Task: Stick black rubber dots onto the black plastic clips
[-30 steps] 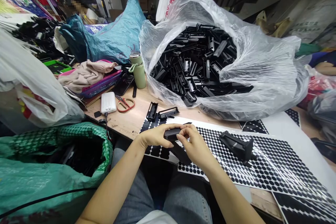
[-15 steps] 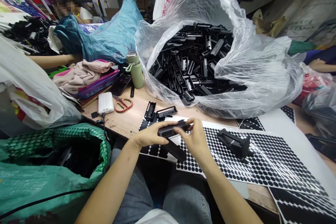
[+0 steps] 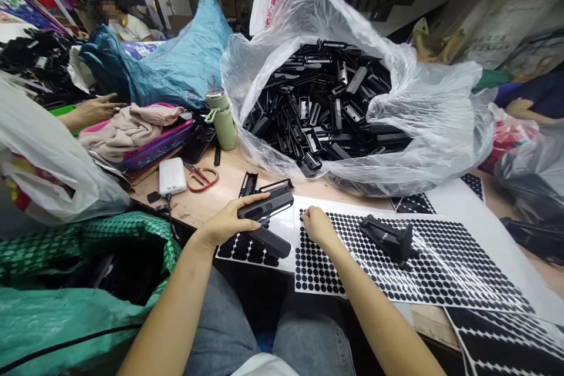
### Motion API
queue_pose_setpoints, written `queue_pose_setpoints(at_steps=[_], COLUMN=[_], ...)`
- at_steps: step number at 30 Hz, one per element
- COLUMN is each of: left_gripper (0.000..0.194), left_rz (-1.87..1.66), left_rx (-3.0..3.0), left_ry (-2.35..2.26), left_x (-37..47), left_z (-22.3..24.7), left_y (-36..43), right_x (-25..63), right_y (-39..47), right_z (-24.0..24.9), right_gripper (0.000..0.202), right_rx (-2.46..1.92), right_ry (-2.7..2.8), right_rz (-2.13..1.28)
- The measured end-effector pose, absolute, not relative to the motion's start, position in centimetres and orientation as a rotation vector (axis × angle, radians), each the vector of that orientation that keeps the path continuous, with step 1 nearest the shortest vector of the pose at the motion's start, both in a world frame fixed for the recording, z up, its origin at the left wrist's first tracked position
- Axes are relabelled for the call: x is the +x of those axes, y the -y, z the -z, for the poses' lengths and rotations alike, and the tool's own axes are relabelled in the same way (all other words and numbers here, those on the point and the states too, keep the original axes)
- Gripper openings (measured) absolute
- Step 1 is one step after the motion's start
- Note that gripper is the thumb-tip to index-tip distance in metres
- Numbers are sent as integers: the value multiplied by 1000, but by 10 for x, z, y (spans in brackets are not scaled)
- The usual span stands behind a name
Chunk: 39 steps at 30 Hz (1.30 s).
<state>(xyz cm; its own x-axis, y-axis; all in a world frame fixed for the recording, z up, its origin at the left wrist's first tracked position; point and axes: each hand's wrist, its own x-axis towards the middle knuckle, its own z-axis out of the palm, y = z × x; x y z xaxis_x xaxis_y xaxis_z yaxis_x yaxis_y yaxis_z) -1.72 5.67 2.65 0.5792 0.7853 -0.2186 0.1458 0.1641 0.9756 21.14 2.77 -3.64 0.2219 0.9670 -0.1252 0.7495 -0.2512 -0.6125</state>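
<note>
My left hand (image 3: pixel 227 220) grips one end of a black textured plastic part (image 3: pixel 267 205). A second black textured piece (image 3: pixel 272 242) lies just below it, over the sheet's edge; whether the two are joined I cannot tell. The fingertips of my right hand (image 3: pixel 318 226) are pinched together at the upper left edge of a white sheet of small black dots (image 3: pixel 423 282); anything between them is too small to make out. On that sheet rests another black part (image 3: pixel 390 241). Behind my left hand lie black frames (image 3: pixel 249 184).
A big clear bag (image 3: pixel 440 123) of black parts stands behind the sheets. To the left are red scissors (image 3: pixel 202 179), a white power bank (image 3: pixel 172 176), a green bottle (image 3: pixel 224 123) and a basket (image 3: pixel 154 144). Another person's hand (image 3: pixel 94 111) reaches in near the basket.
My right hand has let go of the black part and moved down onto the dot sheet's corner. My left hand has shifted slightly left, still holding the part. The other person's hand has come into view.
</note>
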Motion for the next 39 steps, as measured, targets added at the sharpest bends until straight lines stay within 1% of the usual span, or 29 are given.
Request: queue_pose_setpoints(at_steps=[2,4,6,8,12,22,26,28,30,32,33,34,36,39], left_gripper=[67,66,64,62,62,62,62,61,62,61,61,60,58,58], left_rz=[-534,-526,-537,-557,-558,-537,-584,-675,-760,-807,-828,-852,-899,-875], left_rx=[1353,1368,1405,1441,1478,1444,1371,1262,1120,999,956,925,892,864], left_ry=[-851,-824,-790,-747,-711,-733,-756,-761,-743,-715,-705,-700,-703,-715], left_x=[-17,-16,-14,-11,-6,0,2,3,5,8,9,10,11,11], left_z=[-24,-22,-22,-22,-23,-25,-19,-14,-11,-9,-9,-9,-9,-9], left_y=[-57,-57,-56,-55,-53,-50,-51,-53,-54,-56,-57,-57,-57,-56], right_x=[210,203,191,179,167,165,167,172,178,183,185,188,193,204], right_y=[-18,-8,-1,2,-1,-2,-2,3,10,18,21,23,25,22], right_z=[14,-10,-29,-38,-34,-26,-22,-17,-10,-2,2,5,7,0], right_gripper=[18,22,20,17,15,16,12,20,35,48,50,50,40,29], right_rx=[-1995,-1803,-1585,-1479,-1492,-1552,-1540,-1588,-1645,-1620,-1566,-1499,-1378,-1283], right_ry=[1555,1516,1510,1525,1506,1512,1452,1336,1238,1200,1191,1187,1183,1235], right_rz=[-722,-804,-861,-859,-804,-756,-572,-488,-577,-803,-923,-1025,-1175,-1320])
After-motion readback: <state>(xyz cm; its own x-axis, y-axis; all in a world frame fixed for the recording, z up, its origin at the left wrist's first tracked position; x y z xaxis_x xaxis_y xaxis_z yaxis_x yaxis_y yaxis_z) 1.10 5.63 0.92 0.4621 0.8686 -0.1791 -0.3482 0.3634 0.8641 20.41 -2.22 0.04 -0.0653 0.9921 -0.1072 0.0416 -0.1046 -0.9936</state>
